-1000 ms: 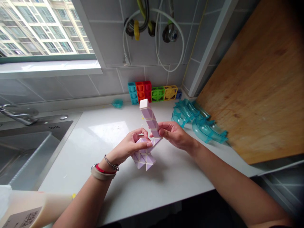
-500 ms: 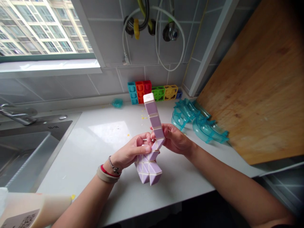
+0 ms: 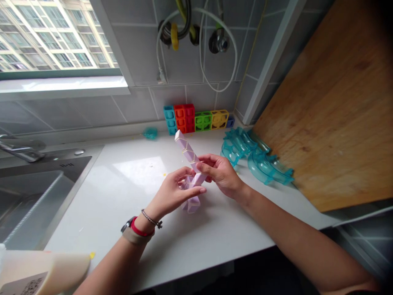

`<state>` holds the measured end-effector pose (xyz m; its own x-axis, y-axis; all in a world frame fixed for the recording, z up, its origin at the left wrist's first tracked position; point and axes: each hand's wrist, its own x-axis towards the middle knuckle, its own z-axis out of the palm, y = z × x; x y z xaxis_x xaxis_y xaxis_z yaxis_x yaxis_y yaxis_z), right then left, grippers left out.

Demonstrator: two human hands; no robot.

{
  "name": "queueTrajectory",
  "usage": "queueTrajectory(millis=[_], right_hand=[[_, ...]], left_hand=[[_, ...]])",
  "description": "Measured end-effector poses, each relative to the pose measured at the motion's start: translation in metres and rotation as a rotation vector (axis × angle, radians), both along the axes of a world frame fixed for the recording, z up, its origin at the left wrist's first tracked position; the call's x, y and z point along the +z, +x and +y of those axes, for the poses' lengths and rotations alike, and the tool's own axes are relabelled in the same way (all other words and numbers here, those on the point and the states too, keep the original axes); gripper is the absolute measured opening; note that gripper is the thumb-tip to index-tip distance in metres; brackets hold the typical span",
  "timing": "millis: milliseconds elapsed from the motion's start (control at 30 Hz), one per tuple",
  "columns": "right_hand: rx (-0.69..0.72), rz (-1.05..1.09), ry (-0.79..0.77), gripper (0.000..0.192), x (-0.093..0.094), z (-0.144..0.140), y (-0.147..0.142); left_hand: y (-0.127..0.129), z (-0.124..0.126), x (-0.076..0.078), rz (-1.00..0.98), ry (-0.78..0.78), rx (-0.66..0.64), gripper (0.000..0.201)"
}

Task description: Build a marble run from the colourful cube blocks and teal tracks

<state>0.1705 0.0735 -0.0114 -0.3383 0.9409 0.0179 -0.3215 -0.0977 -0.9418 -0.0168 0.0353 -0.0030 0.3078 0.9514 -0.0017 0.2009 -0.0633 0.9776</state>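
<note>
A lilac snake cube puzzle [image 3: 188, 152], made of wedge segments with pale edges, is held above the counter between my two hands. My left hand [image 3: 179, 188] is closed around its folded lower part, with the thumb stretched across the front. My right hand [image 3: 219, 172] pinches the straight upper section between thumb and fingers. That section tilts up and to the left. Part of the folded bottom is hidden behind my left hand.
Colourful cube blocks [image 3: 184, 119] stand against the tiled wall. Translucent teal track pieces [image 3: 267, 166] lie at the right by a wooden board [image 3: 334, 123]. A small teal piece [image 3: 150, 133] sits at the back. A sink [image 3: 73, 168] is at left, a cream container [image 3: 61, 266] in front.
The puzzle has been turned: its straight section now leans further left and its folded bottom shows less. My right thumb has come round to the front of it.
</note>
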Motion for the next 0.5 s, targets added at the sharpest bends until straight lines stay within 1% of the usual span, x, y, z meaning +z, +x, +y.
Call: queueTrajectory(millis=[67, 133, 200, 333, 400, 500], right_hand=[[-0.009, 0.02, -0.012, 0.051, 0.0, 0.001, 0.0], [0.03, 0.041, -0.027, 0.057, 0.001, 0.002, 0.002], [0.075, 0.057, -0.034, 0.059, 0.003, 0.002, 0.003], [0.13, 0.118, -0.007, 0.056, 0.008, 0.0, 0.006], [0.151, 0.143, 0.012, 0.058, 0.01, -0.002, 0.007], [0.185, 0.139, 0.038, 0.064, 0.011, -0.005, 0.009]], left_hand=[[0.006, -0.005, 0.0, 0.092, 0.115, 0.098, 0.034], [0.01, -0.01, 0.002, 0.098, 0.116, 0.115, 0.031], [0.011, -0.012, 0.007, 0.051, 0.053, 0.064, 0.031], [0.007, -0.012, 0.017, -0.09, -0.091, -0.021, 0.033], [0.005, -0.011, 0.018, -0.194, -0.182, -0.082, 0.034], [0.003, -0.012, 0.012, -0.391, -0.328, -0.203, 0.034]])
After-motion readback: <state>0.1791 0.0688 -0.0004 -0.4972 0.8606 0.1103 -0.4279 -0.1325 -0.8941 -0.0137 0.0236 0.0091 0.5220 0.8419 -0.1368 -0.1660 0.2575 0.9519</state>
